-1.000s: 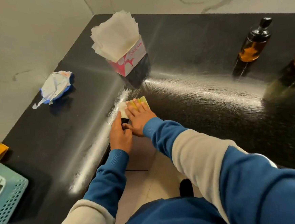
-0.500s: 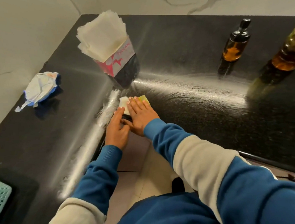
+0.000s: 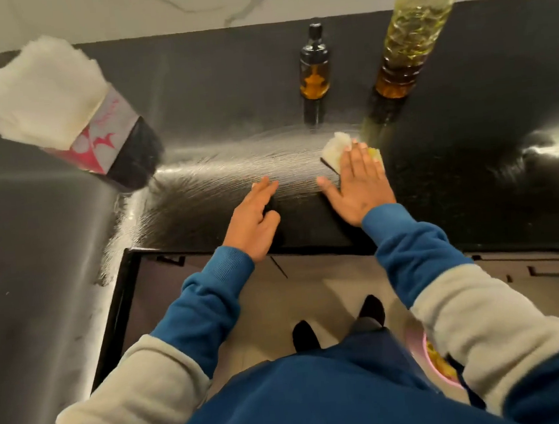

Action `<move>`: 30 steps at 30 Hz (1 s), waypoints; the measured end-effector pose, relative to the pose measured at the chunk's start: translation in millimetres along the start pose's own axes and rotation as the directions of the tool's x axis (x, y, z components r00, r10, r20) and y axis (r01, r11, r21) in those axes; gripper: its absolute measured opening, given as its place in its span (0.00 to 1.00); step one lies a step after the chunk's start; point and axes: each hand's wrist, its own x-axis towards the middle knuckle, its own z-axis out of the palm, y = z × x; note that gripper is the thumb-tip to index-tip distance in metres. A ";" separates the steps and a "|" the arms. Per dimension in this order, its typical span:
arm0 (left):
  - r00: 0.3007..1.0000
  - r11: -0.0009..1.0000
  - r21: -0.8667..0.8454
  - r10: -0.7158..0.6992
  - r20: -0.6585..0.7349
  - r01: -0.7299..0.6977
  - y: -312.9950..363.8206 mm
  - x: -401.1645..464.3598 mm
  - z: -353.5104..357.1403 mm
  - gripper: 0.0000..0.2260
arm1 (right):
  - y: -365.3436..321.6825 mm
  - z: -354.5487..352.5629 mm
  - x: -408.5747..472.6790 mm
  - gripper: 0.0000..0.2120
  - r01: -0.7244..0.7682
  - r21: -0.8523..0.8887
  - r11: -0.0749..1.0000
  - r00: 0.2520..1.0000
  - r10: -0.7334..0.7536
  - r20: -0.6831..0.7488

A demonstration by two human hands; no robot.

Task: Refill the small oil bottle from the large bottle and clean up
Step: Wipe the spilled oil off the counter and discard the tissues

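Right hand (image 3: 358, 185) presses flat, fingers spread, on 1 tissue (image 3: 335, 147); left hand (image 3: 255, 220) rests loosely open, empty; 2 oil bottles beyond: small bottle (image 3: 314, 75), large bottle (image 3: 406, 51).

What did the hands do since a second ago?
The right hand slid the wipe to the right across the black counter, away from the tissue box and toward the large oil bottle. The left hand parted from it and now rests alone near the counter edge. The small oil bottle and large bottle stand as before; the wipe stays pressed flat.
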 end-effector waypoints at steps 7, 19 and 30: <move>0.992 0.992 -0.012 -0.123 -0.023 0.122 -11.8 3.5 -14.7 0.28 | 32.2 -4.8 -13.9 0.45 -0.178 0.019 0.984 0.983 0.178 -0.031; 0.914 0.957 -0.187 -0.270 -0.304 0.220 -51.8 -35.4 -51.6 0.27 | -129.9 13.6 8.0 0.47 0.145 -0.026 0.989 0.988 -0.144 0.047; 0.856 0.955 -0.215 -0.281 -0.433 0.204 -33.1 -38.2 -46.0 0.28 | -180.9 32.5 -48.0 0.38 0.709 -0.017 0.705 0.697 -0.697 0.168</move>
